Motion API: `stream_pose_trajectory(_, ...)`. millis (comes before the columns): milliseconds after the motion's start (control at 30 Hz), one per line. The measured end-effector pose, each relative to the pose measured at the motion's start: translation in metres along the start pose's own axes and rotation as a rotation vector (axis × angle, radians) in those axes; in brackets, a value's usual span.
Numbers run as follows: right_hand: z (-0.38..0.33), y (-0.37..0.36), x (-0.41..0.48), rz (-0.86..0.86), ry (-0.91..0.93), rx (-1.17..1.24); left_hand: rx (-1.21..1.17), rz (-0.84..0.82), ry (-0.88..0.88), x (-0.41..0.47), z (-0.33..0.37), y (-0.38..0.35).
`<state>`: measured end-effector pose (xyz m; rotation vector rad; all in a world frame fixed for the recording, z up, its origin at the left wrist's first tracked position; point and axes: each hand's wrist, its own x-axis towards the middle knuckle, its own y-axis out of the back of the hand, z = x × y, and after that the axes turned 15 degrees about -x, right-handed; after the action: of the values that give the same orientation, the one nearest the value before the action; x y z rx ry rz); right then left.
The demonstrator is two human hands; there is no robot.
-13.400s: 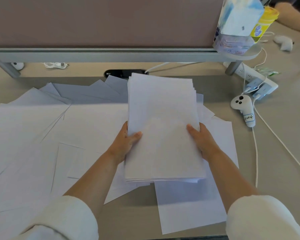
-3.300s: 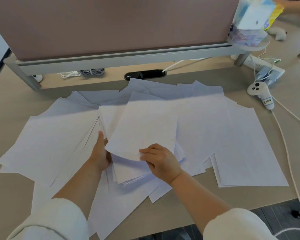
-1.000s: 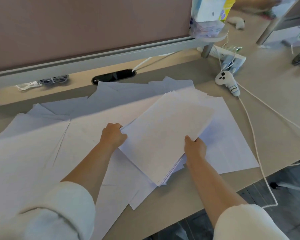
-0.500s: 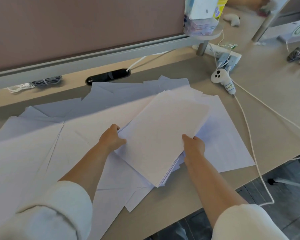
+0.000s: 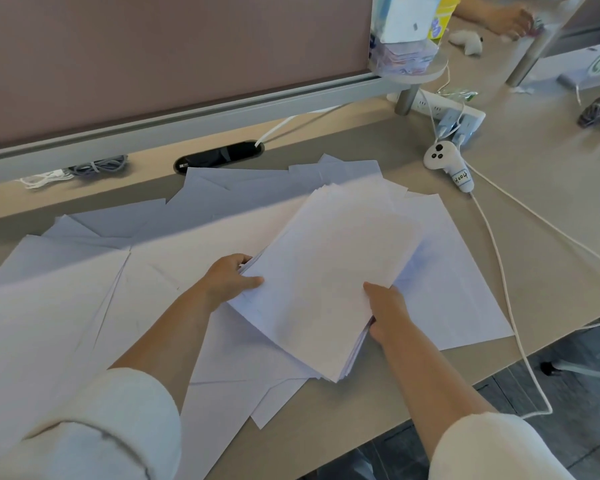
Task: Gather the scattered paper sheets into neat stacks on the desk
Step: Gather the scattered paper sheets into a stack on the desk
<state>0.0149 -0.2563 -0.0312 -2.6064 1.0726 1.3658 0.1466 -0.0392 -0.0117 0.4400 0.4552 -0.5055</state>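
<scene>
A thick stack of white paper (image 5: 329, 271) lies at an angle across the middle of the desk (image 5: 541, 216), on top of loose sheets. Its top sheet is plain, smooth and rectangular. The layered edges fan out slightly at the far corner and again at the near one.

The left hand (image 5: 227, 280) grips the stack's left edge, thumb pressed on top and fingers curled around the side. The right hand (image 5: 383, 308) grips the near right edge, thumb on top and fingers tucked beneath.

Loose sheets (image 5: 84, 306) spread flat and overlapping to the left of the stack, behind it and under it. To the right of the stack runs a thin white cable (image 5: 492, 244). Beyond the stack's far right corner sits a white, rounded plastic controller (image 5: 445, 164) with dark buttons, and further beyond, a white power strip (image 5: 440, 109). Behind the stack stands a matte brown partition panel (image 5: 153, 57).
</scene>
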Motion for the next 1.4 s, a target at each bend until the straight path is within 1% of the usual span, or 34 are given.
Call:
stream_pose_trajectory(67,-0.002,0.001,0.002,0.007,0.081,-0.047,-0.138,-0.076,0.031,-0.005,0.000,0.008)
stream_pose_trajectory(133,-0.008,0.003,-0.001,-0.004,0.190,-0.045,-0.209,-0.159,0.075,-0.013,0.001,0.018)
stream_pose_trajectory(200,-0.012,0.006,-0.003,-0.078,0.261,-0.005,-0.262,-0.230,0.171,-0.019,0.002,0.030)
stream_pose_trajectory(233,-0.015,0.005,-0.004,-0.122,0.285,0.002,-0.296,-0.241,0.228,-0.022,0.002,0.035)
stream_pose_trajectory(300,-0.020,0.000,-0.006,-0.196,0.328,-0.043,-0.366,-0.170,0.298,-0.026,-0.001,0.045)
stream_pose_trajectory(367,-0.024,-0.012,-0.010,-0.263,0.359,-0.101,-0.402,-0.004,0.304,-0.026,-0.007,0.052)
stream_pose_trajectory(433,-0.024,-0.025,-0.012,-0.315,0.365,-0.158,-0.373,0.125,0.306,-0.024,-0.012,0.054)
stream_pose_trajectory(567,-0.028,-0.044,-0.016,-0.361,0.378,-0.214,-0.229,0.315,0.288,-0.020,-0.021,0.051)
stream_pose_trajectory(667,-0.031,-0.056,-0.014,-0.307,0.364,-0.278,-0.087,0.323,0.321,-0.023,-0.024,0.047)
stream_pose_trajectory(733,-0.030,-0.063,-0.012,-0.233,0.357,-0.397,-0.025,0.311,0.366,-0.026,-0.021,0.043)
stream_pose_trajectory(833,-0.028,-0.072,-0.013,-0.102,0.392,-0.570,-0.039,0.307,0.368,-0.026,-0.019,0.040)
stream_pose_trajectory(900,-0.026,-0.077,-0.013,0.001,0.423,-0.663,0.012,0.305,0.365,-0.025,-0.022,0.039)
stream_pose_trajectory(933,-0.025,-0.079,-0.013,0.025,0.418,-0.673,0.030,0.320,0.354,-0.025,-0.023,0.038)
stream_pose_trajectory(1033,-0.026,-0.081,-0.016,0.014,0.384,-0.585,-0.009,0.354,0.318,-0.023,-0.026,0.036)
stream_pose_trajectory(1100,-0.029,-0.078,-0.015,0.008,0.359,-0.531,-0.059,0.345,0.264,-0.023,-0.026,0.035)
stream_pose_trajectory(1200,-0.033,-0.073,-0.014,-0.015,0.339,-0.507,-0.109,0.329,0.231,-0.021,-0.030,0.037)
stream_pose_trajectory(1333,-0.033,-0.071,-0.012,-0.050,0.336,-0.453,-0.120,0.316,0.189,-0.018,-0.038,0.040)
stream_pose_trajectory(1400,-0.033,-0.072,-0.013,-0.058,0.335,-0.438,-0.190,0.270,0.170,-0.019,-0.039,0.039)
